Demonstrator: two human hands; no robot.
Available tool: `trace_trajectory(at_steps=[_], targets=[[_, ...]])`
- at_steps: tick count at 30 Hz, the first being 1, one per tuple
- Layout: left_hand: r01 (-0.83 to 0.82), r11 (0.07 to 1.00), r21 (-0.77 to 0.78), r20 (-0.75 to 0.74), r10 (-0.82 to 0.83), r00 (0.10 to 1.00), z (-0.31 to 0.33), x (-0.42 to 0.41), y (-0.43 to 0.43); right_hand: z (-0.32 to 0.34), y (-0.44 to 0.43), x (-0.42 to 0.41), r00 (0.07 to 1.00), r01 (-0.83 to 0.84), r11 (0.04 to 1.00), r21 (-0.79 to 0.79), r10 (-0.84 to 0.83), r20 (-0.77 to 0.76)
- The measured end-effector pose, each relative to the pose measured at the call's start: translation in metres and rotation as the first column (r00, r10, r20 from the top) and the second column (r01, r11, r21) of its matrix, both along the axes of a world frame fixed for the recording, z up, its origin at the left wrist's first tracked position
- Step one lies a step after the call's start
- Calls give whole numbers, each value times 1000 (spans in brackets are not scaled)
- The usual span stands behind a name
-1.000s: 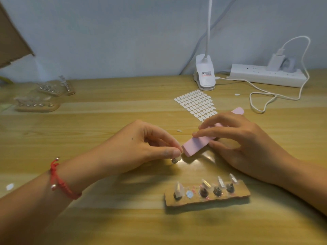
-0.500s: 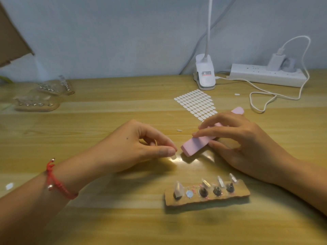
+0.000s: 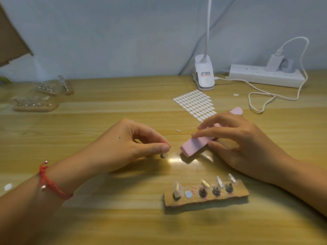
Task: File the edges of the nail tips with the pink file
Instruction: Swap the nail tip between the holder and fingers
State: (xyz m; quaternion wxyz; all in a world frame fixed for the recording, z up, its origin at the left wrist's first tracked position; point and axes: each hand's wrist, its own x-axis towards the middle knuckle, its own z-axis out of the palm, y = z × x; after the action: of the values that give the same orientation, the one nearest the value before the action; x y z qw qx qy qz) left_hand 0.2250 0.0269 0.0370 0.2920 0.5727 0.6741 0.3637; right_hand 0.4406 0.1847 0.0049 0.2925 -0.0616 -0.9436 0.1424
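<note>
The left hand (image 3: 127, 147) pinches what looks like a small clear nail tip (image 3: 163, 155). The right hand (image 3: 244, 147) grips the pink block-shaped file (image 3: 192, 144), its end just beside the tip, over the wooden table (image 3: 106, 218).

Small label (image 3: 205, 73) on white clip lamp base (image 3: 203, 84): red and black print, too small and blurry to read. No other words or numbers readable.

Bare forearms; a red cord bracelet (image 3: 51, 183) with small silver beads circles the left wrist.
</note>
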Motion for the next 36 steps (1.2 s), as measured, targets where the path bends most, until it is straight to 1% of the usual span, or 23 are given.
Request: trace_trajectory(at_steps=[5,10,12,17,22,27,36], targets=[[-17,1000,-7,22,18,1000,-2,-2,0,0,1,0,1000,2,1000,1,-2,-1],[15,999,-37,202,-7,979,-5,-5,3,-1,1,0,1000,-8,1000,-10,8,2],[38,998,-46,229,-27,973,-6,-5,4,-1,1,1,1000,-7,1000,-10,7,4],[57,998,-28,201,-50,978,-8,-3,5,0,1,0,1000,-5,1000,-15,5,13],[119,990,-73,77,-114,991,-5,-5,4,1,1,0,1000,-7,1000,-11,7,12],[148,984,-97,24,-146,989,-1,-4,5,0,0,0,1000,-5,1000,-10,5,5],[139,988,-73,38,-136,990,-3,-2,6,1,0,0,1000,3,1000,-17,-3,15]])
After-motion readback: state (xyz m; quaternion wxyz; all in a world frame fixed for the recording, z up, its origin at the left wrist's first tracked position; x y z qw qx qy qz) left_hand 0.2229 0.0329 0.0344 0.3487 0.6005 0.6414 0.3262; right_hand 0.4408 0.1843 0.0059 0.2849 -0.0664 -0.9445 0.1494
